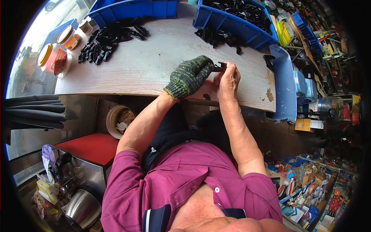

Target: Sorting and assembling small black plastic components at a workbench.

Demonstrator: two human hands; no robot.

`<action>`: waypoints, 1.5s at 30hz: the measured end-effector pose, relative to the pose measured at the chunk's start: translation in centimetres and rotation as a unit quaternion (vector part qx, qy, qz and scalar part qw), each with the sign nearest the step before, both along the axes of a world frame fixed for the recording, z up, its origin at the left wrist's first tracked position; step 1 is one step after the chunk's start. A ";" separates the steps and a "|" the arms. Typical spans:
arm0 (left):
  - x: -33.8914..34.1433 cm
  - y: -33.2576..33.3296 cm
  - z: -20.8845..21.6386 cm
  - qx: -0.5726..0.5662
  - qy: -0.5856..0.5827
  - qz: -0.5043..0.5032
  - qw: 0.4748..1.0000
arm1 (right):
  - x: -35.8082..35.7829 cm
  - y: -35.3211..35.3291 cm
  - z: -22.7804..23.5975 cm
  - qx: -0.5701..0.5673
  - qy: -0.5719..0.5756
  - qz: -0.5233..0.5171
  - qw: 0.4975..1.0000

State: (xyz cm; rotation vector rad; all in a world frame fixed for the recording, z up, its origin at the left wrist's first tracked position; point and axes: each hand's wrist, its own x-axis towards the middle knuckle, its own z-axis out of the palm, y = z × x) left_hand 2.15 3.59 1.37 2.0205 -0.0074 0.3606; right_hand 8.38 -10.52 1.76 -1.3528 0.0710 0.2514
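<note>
Black part (218, 70), centre, held by curled left hand (192, 74) and pinching right hand (229, 80), could be dropped if glove (181, 84) slips.

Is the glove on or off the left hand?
On: the green-and-black knit glove covers the left hand, its cuff ringing the wrist.

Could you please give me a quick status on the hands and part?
Gloved left hand at black part; bare right hand gripping it. Part partly hidden by fingers. Black piles farther back, clear of hands.
</note>
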 end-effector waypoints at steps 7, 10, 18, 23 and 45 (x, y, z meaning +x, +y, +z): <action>1.2 -2.1 -3.3 0.072 -0.186 0.042 0.979 | 0.8 0.3 -2.5 -0.055 -0.183 -0.028 0.981; 1.2 -3.3 -1.5 -0.113 -0.061 0.052 0.990 | 0.7 -0.3 -2.1 0.004 -0.100 -0.046 0.994; 1.0 0.3 -2.9 -0.014 -0.114 0.010 0.993 | -1.2 0.7 1.0 0.002 -0.049 0.007 0.999; 1.7 -2.8 -1.6 -0.128 -0.080 0.064 0.986 | -0.3 0.3 -0.1 -0.017 -0.106 -0.026 0.994; -2.5 16.8 0.1 0.306 0.127 0.381 0.863 | -0.5 -0.4 -0.5 -0.007 -0.071 0.050 0.996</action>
